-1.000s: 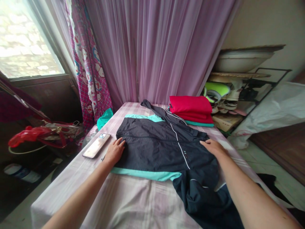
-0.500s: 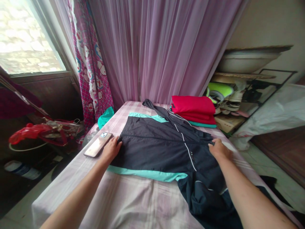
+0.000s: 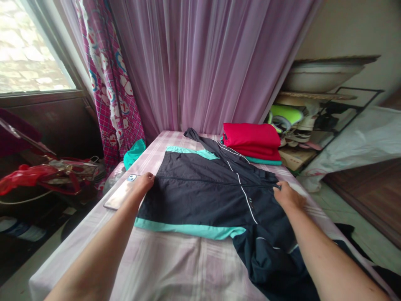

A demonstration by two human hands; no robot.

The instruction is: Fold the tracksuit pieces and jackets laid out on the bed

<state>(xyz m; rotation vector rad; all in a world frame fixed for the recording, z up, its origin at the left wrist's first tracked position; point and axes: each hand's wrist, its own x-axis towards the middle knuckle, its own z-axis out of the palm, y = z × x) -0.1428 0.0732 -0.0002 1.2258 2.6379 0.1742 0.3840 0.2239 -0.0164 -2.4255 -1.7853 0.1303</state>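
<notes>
A dark zip-up jacket (image 3: 194, 196) with mint-green side panels and white piping lies spread flat across the table, its hem to the left and collar to the right. My left hand (image 3: 145, 182) is closed on the hem at the bottom end of the zip. At the collar end, my right hand (image 3: 288, 195) pinches the top of the zip line. One sleeve reaches toward the curtain; the other lies bunched at the near right, partly behind my right forearm. A phone (image 3: 120, 194) rests beside my left hand, partly covered by my wrist.
The table (image 3: 175, 267) has a pale checked cloth. A folded red stack (image 3: 252, 142) with teal fabric beneath sits at its back right. Purple curtains (image 3: 200, 62) hang behind. On the right stand a shoe rack (image 3: 332, 98) and a white plastic bag (image 3: 354, 142).
My left hand has closed on the hem and drawn it slightly left, over part of the phone. My right hand keeps its grip at the collar. The view has shifted a little.
</notes>
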